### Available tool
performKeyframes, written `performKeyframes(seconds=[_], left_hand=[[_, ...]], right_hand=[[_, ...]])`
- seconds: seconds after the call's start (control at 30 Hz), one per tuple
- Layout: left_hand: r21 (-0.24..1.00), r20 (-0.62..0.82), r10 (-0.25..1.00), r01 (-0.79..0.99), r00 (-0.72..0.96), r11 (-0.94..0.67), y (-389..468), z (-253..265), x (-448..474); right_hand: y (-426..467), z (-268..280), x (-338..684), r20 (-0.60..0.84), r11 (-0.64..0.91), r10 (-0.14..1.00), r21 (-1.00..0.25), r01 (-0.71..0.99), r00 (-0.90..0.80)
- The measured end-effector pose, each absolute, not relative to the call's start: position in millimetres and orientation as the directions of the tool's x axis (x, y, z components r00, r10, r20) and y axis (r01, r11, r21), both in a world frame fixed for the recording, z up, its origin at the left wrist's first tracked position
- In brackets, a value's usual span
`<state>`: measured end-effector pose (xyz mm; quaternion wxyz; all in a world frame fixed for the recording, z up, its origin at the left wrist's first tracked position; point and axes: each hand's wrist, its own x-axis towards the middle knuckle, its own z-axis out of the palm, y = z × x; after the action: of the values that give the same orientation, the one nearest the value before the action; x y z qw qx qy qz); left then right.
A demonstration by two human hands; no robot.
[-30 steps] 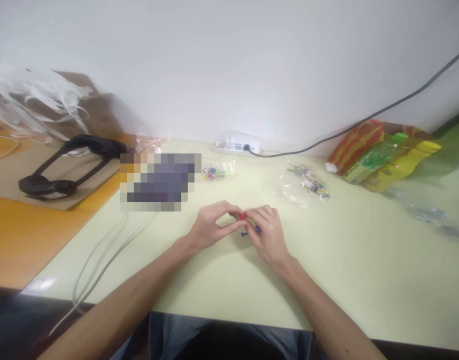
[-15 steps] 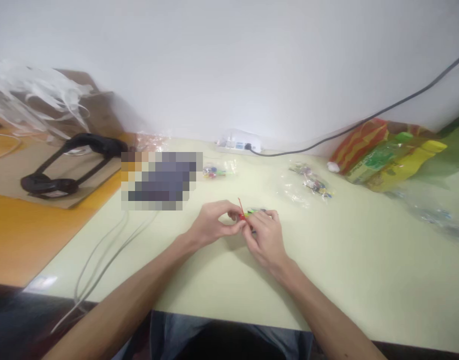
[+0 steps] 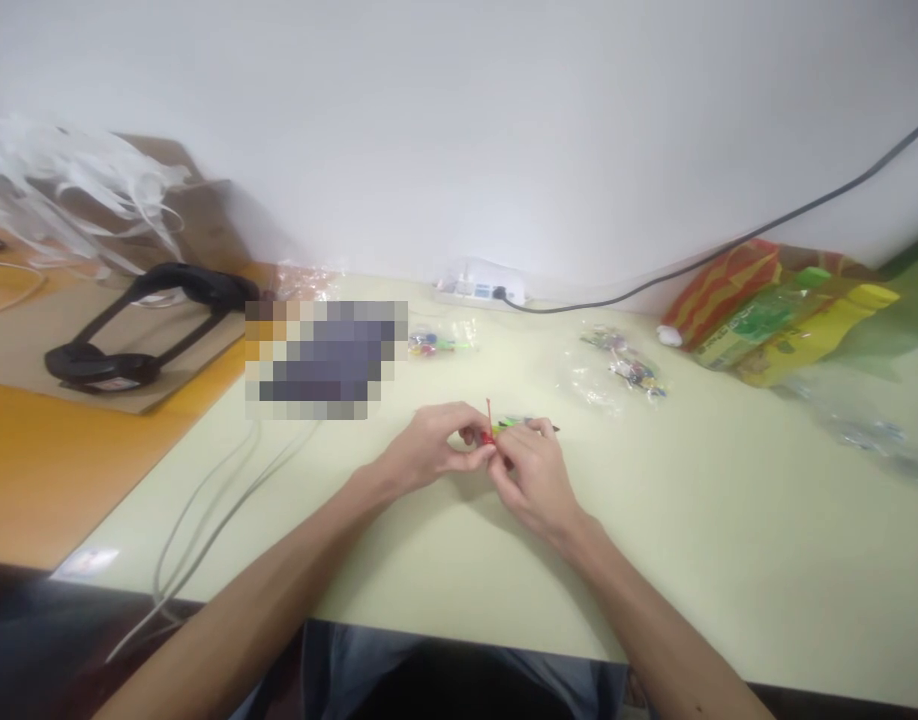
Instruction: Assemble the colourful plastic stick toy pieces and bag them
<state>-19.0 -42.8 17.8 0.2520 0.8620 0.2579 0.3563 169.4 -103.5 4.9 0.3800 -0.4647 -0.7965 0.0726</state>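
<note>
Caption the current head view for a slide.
Left hand and right hand meet at a small red piece above a pale tabletop, with bagged colourful parts lying beyond.

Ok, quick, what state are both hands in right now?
Left hand: closed, pinching the small red piece.
Right hand: curled in beside the same piece; whether it grips anything cannot be told.

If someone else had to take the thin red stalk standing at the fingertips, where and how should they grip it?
Probably near its top, with a light pinch from above or the far side. The red stalk is slim and roughly upright with its upper end free; its lower end is crowded by the left hand and right hand, which come in from the near side.
</note>
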Motion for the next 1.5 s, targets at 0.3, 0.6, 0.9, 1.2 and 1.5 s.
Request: performKeyframes(seconds=[0.3,0.6,0.9,1.2,1.5], left_hand=[[0.591,0.455,0.619,0.303,0.640,-0.748,-44.4,16.3,-20.3],[0.572,0.461,0.620,0.322,0.635,-0.755,-44.3,16.7,-20.7],[0.560,0.473,0.616,0.326,0.630,-0.762,-44.6,17.1,-20.6],[0.571,0.491,0.622,0.314,0.609,-0.758,-44.5,15.7,-20.6],[0.597,0.556,0.626,0.261,0.547,-0.759,-43.4,11.6,-18.8]], right_hand=[[-102.6,1.6,169.9,0.529,0.557,0.804,-0.512,0.654,-0.271],[-102.9,3.2,171.4,0.528,0.555,0.807,-0.523,0.647,-0.265],[-103.0,4.7,172.1,0.522,0.550,0.810,-0.518,0.656,-0.267],[-103.0,5.0,170.2,0.534,0.532,0.807,-0.469,0.705,-0.253],[-104.6,3.7,167.2,0.539,0.501,0.810,-0.433,0.749,-0.230]])
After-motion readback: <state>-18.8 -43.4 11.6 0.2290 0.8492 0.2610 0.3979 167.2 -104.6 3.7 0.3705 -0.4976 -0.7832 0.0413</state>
